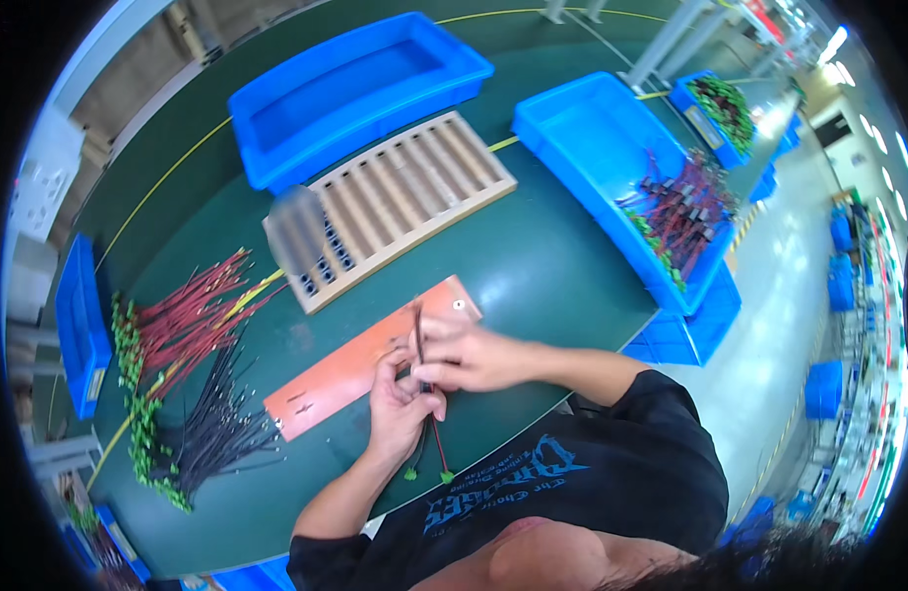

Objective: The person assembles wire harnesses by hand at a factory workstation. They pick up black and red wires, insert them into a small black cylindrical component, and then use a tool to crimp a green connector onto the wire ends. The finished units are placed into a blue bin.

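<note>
Green tabletop (542,246), workshop floor (764,305) off to the right. Left hand (400,406) pinches 2 thin wires (440,445), 1 red, 1 black, at the near edge of an orange board (326,390); 2 green ends (447,477) hang below. Right hand (473,357) blurred at wires' upper part, fingers bent; can't tell its grip. Loose red wires (193,325) and black wires (217,433) lie left. Slotted wooden rack (411,192) beyond board.

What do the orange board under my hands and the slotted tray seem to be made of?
Orange board: smooth and satin, perhaps plastic or coated sheet; the flat, even colour leaves it open. Slotted tray: probably matte wood, judging by its pale tan frame.
</note>
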Tool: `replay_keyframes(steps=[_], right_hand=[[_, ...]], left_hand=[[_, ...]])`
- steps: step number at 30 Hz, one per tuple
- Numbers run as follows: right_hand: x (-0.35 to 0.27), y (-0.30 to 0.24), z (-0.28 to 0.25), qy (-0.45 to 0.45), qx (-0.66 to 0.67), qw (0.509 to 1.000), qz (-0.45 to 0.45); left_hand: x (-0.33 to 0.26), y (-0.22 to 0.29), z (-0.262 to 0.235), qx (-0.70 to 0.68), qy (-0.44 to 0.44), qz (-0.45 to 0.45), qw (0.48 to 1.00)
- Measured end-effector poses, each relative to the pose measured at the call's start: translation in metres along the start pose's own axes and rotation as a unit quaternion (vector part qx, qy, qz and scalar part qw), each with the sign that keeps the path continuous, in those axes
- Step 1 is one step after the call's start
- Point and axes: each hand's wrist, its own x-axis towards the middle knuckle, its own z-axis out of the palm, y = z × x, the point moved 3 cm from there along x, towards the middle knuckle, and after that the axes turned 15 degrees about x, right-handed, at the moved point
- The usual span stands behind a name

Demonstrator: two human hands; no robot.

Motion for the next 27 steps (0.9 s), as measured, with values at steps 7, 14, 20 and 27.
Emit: replay_keyframes(steps=[7,14,20,27], right_hand=[[-0.072,-0.126,-0.088,0.229,0.134,0.954,-0.142],[-0.156,-0.191,-0.309,0.444,0.103,0.865,-0.211],[-0.197,-0.138,-0.358,0.517,0.01,0.85,-0.104],[-0.201,-0.1,-0.367,0.548,-0.012,0.836,0.031]], left_hand=[[0.004,0.014,0.013,0.052,0.039,0.146,0.987],[0.003,0.012,0.013,0.073,0.024,0.102,0.992],[0.0,0.009,0.016,0.085,0.021,0.085,0.993],[-0.003,0.013,0.015,0.106,0.014,0.073,0.992]])
